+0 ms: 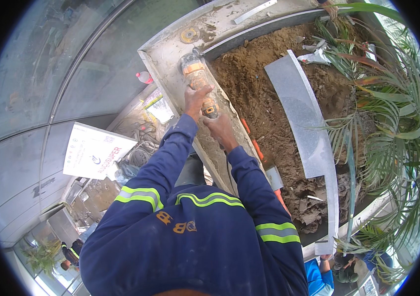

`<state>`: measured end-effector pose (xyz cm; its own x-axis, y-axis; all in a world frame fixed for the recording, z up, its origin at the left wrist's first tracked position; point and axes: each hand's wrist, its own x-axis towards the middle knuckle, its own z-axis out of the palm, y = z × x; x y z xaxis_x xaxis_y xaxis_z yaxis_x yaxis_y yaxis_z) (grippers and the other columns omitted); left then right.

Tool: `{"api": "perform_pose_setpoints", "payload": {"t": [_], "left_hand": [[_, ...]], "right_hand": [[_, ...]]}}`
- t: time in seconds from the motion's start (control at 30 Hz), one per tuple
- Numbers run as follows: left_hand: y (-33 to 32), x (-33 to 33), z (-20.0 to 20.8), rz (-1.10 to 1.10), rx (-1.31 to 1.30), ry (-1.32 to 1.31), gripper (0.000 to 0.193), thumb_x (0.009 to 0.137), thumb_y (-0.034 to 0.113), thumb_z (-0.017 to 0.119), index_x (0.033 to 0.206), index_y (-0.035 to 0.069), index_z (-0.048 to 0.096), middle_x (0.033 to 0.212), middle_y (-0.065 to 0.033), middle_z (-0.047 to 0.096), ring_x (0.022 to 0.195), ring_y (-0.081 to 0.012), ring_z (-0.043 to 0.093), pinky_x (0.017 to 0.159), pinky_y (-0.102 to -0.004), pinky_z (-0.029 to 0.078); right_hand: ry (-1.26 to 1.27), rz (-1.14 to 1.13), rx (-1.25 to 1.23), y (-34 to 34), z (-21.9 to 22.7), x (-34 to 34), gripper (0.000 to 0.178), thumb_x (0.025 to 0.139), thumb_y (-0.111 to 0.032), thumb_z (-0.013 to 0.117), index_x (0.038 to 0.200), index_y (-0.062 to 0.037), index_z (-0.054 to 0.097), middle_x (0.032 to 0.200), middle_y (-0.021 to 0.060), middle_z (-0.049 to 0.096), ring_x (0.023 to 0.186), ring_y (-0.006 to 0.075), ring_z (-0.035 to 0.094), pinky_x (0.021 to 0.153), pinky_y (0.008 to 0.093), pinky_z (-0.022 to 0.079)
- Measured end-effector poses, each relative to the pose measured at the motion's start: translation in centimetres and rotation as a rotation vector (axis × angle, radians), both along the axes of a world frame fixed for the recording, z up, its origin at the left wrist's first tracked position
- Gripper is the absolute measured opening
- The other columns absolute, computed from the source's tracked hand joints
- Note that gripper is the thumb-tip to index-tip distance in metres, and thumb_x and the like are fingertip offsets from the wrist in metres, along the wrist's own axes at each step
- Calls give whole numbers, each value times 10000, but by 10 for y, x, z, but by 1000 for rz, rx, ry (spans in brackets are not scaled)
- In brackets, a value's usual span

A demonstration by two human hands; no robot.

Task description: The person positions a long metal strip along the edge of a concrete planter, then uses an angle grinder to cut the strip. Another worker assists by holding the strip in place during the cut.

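Observation:
An orange and grey angle grinder (196, 74), coated in dust, lies along the pale planter ledge (164, 69). Its head points away from me, close to the inner rim. My left hand (196, 101) is wrapped round the middle of its body. Behind it, my right hand (221, 130) grips the rear end, with the fingers partly hidden. Beyond the grinder's head, a round yellowish disc (189, 35) rests flat on the ledge. A thin grey strip (264, 25) edges the soil side of the planter.
Brown soil (249, 74) fills the planter, with a curved grey slab (301, 113) on it. Orange-handled tools (258, 149) lie beside my right arm. Palm leaves (392, 108) hang at right. A white board (96, 150) stands left. Another person's hand (329, 9) shows at the far right.

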<state>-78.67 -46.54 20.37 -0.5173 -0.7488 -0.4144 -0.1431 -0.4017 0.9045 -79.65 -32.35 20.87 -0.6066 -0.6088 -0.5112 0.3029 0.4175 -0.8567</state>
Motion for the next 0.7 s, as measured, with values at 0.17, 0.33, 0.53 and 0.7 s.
{"api": "perform_pose_setpoints", "payload": {"t": [0.17,0.33,0.53,0.7], "left_hand": [[3,-1,3,0,8,34,540,733,128,872,1162,17,563,979,-87,657,789,-185,673,682,-352,582],[0,-2,1,5,6,0,527,732,119,868,1152,23,565,979,-84,657,793,-182,672,691,-354,586],[2,-3,2,12,6,11,540,728,128,870,1159,20,562,982,-86,655,807,-183,670,696,-355,588],[-1,-2,-8,11,-12,-10,517,743,123,863,1164,16,582,988,-84,659,823,-188,676,710,-362,591]], "right_hand": [[-20,-15,-5,1,2,0,251,839,-218,738,852,20,661,605,51,598,458,148,569,431,327,436],[-7,5,23,1,3,-3,262,835,-218,745,838,29,654,592,52,587,452,149,565,425,331,422],[-11,-10,-13,2,0,-2,258,837,-208,742,875,33,655,600,50,586,453,149,559,429,337,422],[-1,23,17,3,-2,-4,250,836,-199,735,937,19,663,625,51,600,470,147,566,441,332,425]]}}
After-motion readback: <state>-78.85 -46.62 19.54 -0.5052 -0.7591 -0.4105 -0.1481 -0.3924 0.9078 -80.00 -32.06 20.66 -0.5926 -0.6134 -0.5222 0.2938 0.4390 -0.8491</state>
